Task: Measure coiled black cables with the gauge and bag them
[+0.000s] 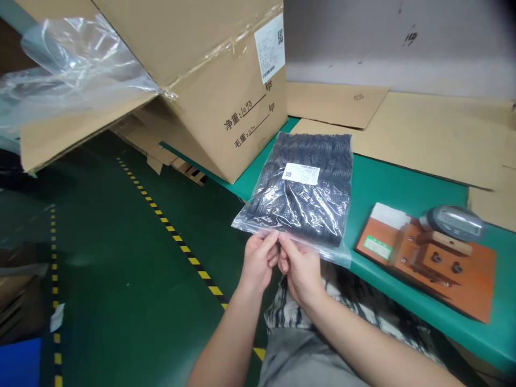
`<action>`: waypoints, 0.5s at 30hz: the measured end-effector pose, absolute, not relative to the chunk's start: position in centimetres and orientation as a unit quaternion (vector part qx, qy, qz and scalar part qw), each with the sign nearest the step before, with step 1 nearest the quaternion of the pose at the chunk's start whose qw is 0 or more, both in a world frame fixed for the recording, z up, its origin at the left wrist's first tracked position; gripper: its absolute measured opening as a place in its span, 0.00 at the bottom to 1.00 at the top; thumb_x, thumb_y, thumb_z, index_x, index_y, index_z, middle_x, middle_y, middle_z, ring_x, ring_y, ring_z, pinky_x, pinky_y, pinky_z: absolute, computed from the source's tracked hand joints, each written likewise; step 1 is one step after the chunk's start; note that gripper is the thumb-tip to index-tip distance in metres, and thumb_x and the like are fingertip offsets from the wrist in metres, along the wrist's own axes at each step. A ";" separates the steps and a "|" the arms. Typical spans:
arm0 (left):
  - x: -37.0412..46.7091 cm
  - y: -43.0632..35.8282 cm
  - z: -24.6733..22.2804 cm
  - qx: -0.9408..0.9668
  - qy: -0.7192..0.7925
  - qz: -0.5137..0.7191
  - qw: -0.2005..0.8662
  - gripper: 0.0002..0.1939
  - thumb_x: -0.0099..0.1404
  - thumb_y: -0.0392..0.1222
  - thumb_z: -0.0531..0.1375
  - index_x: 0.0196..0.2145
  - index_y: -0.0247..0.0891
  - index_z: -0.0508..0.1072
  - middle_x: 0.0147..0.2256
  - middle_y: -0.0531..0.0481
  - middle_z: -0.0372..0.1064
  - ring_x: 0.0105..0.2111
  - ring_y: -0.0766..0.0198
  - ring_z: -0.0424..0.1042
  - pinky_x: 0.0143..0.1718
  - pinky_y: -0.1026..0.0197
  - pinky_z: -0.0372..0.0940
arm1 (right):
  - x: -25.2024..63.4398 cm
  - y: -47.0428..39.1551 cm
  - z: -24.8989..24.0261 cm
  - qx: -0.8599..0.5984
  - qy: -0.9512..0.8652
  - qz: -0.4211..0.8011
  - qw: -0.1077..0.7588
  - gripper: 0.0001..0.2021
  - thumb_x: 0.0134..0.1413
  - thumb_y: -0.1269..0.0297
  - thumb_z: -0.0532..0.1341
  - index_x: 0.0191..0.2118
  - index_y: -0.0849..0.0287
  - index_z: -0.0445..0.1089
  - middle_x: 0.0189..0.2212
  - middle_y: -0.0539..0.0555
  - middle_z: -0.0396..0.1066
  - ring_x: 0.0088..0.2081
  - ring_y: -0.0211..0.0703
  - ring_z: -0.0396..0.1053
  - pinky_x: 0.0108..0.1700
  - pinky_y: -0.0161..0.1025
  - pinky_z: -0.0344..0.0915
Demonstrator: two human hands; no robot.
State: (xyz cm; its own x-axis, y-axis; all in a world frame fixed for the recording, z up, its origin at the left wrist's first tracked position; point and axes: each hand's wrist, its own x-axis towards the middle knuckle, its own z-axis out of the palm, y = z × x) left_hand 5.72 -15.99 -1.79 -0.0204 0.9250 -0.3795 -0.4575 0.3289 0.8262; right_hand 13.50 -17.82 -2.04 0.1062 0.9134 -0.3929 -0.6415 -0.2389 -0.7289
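Note:
A clear plastic bag packed with rows of dark, thin parts lies at the table's near edge, a white label on its top face. Its open-looking edge hangs toward me. My left hand pinches that edge between thumb and fingers. Close beside it, almost touching, my right hand pinches the same edge a little to the right. Whether the bag's seal is closed under my fingertips I cannot tell.
A large cardboard box with plastic film hanging from its opening stands at left. An orange fixture with a digital gauge sits at right. Flat cardboard sheets lie behind on the green table.

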 end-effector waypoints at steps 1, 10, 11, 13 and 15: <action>5.7 -16.0 -1.8 0.242 0.483 0.527 0.656 0.17 0.55 0.47 0.71 0.26 0.36 0.67 0.14 0.63 0.52 0.13 0.78 0.47 0.12 0.74 0.47 | 13.5 -17.8 -2.0 -0.444 -0.150 0.649 0.600 0.22 0.48 0.54 0.70 0.16 0.59 0.62 0.11 0.44 0.58 0.14 0.30 0.53 0.18 0.31 0.51; 6.0 -16.2 -1.7 0.238 0.490 0.529 0.651 0.17 0.57 0.46 0.70 0.25 0.36 0.67 0.14 0.64 0.49 0.13 0.77 0.46 0.13 0.73 0.44 | 13.6 -17.7 -1.6 -0.435 -0.145 0.653 0.603 0.21 0.50 0.57 0.69 0.17 0.60 0.62 0.12 0.44 0.59 0.14 0.29 0.53 0.18 0.30 0.52; 6.0 -16.3 -1.6 0.235 0.491 0.532 0.648 0.17 0.56 0.46 0.70 0.25 0.36 0.67 0.14 0.64 0.49 0.13 0.77 0.46 0.13 0.73 0.44 | 13.9 -17.9 -1.7 -0.435 -0.146 0.656 0.599 0.21 0.50 0.56 0.69 0.17 0.60 0.63 0.13 0.44 0.59 0.14 0.29 0.54 0.18 0.30 0.51; 6.0 -16.3 -1.3 0.228 0.495 0.541 0.641 0.18 0.57 0.47 0.70 0.26 0.36 0.67 0.16 0.63 0.50 0.13 0.78 0.46 0.13 0.73 0.45 | 14.7 -18.4 -2.0 -0.444 -0.145 0.654 0.595 0.20 0.51 0.54 0.69 0.19 0.61 0.65 0.13 0.45 0.61 0.13 0.28 0.54 0.17 0.29 0.50; 6.0 -16.3 -1.1 0.222 0.499 0.548 0.634 0.18 0.56 0.48 0.71 0.26 0.36 0.67 0.18 0.63 0.51 0.14 0.78 0.46 0.13 0.74 0.45 | 15.6 -19.1 -2.2 -0.458 -0.142 0.643 0.597 0.19 0.51 0.52 0.69 0.22 0.62 0.68 0.14 0.45 0.64 0.13 0.28 0.54 0.16 0.28 0.49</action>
